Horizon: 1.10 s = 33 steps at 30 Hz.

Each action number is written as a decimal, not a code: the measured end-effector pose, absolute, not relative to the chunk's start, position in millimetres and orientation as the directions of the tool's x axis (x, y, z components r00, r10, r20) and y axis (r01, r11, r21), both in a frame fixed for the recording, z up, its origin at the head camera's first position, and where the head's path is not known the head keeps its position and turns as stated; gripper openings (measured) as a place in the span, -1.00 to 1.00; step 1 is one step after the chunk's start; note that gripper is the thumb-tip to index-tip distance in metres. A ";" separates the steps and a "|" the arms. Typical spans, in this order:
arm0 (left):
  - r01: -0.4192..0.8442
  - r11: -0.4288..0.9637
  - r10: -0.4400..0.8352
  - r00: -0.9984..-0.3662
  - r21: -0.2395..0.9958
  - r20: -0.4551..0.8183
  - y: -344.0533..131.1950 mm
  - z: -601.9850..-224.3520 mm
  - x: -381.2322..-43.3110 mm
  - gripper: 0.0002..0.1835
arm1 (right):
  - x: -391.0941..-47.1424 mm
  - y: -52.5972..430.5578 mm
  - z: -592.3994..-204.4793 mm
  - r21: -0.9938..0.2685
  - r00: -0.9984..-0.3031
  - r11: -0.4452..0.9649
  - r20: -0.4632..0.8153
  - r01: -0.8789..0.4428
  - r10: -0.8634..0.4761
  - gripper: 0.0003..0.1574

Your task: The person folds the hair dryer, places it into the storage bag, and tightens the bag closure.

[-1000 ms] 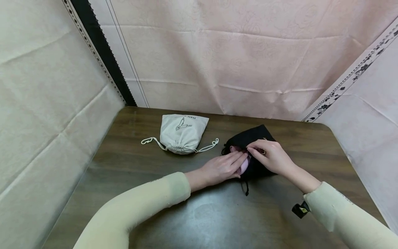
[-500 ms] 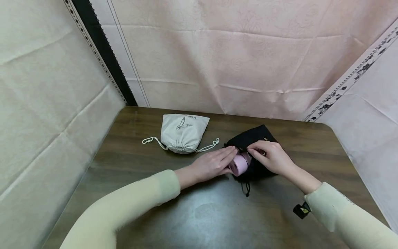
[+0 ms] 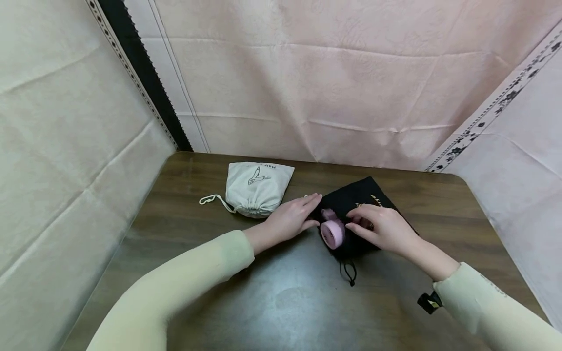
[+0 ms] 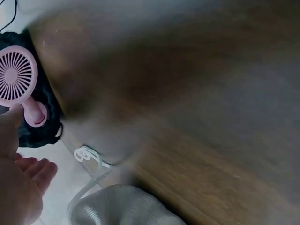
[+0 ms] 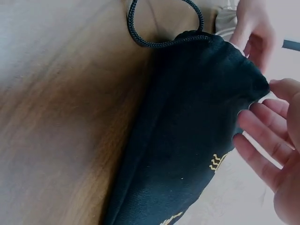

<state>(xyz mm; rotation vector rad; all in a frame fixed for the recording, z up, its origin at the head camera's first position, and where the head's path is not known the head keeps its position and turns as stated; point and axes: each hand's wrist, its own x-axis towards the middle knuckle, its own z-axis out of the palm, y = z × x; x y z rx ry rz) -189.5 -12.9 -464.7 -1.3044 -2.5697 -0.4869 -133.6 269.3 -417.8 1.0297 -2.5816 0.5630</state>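
A small pink hair dryer (image 3: 331, 234) with a round slotted grille sticks partly out of the mouth of a black drawstring bag (image 3: 344, 197). The grille and a short handle show in the left wrist view; the rest of the dryer is hidden. My left hand (image 3: 287, 217) lies just left of the bag, fingers extended, thumb close to the dryer. Over the bag, my right hand (image 3: 382, 226) has its thumb and bent fingers apart. In the right wrist view, the right thumb meets the bag's (image 5: 197, 108) edge, and the fingers are spread alongside it.
A white drawstring pouch (image 3: 259, 187) printed with a hair dryer drawing lies left of the black bag, its cord (image 3: 217, 197) trailing outward. A black cord loop (image 3: 349, 273) hangs toward the front of the wooden table (image 3: 281, 302). Cloth curtains (image 3: 329, 87) surround the table.
My left hand has drawn back leftward from the dryer and straightened. The dryer's pink head now shows farther out of the bag. My right thumb and fingers have parted, and more gold lettering shows.
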 end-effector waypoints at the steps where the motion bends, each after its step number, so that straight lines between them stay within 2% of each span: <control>1: 0.796 0.568 0.732 -0.605 0.209 0.314 -11.4 -464.5 -190.9 -0.27 | -131.5 268.6 -418.4 -0.225 -0.692 0.670 0.412 -0.707 -0.592 -0.73; 6: 0.716 0.640 0.687 -0.695 0.279 0.212 -3.5 -461.2 -197.7 -0.32 | -120.7 265.5 -422.4 -0.133 -0.647 0.669 0.448 -0.731 -0.617 -0.74; 12: 0.654 0.692 0.647 -0.750 0.306 0.139 6.3 -459.1 -205.6 -0.43 | -109.5 263.6 -427.1 -0.028 -0.613 0.686 0.477 -0.727 -0.630 -0.33; 15: 0.636 0.704 0.631 -0.764 0.316 0.134 11.7 -458.9 -209.1 -0.54 | -104.4 261.1 -427.9 0.031 -0.588 0.687 0.492 -0.726 -0.642 -0.24; 22: 0.594 0.739 0.592 -0.798 0.318 0.116 21.8 -457.4 -214.8 -0.74 | -101.6 256.1 -431.7 0.156 -0.512 0.670 0.528 -0.726 -0.677 -0.21; 29: 0.580 0.765 0.574 -0.811 0.279 0.111 23.9 -461.3 -218.3 -0.86 | -102.6 253.6 -442.9 0.219 -0.506 0.669 0.502 -0.710 -0.701 -0.22; 33: 0.592 0.755 0.583 -0.803 0.282 0.124 21.6 -462.4 -217.9 -0.83 | -101.3 253.6 -448.5 0.227 -0.511 0.670 0.490 -0.707 -0.706 -0.30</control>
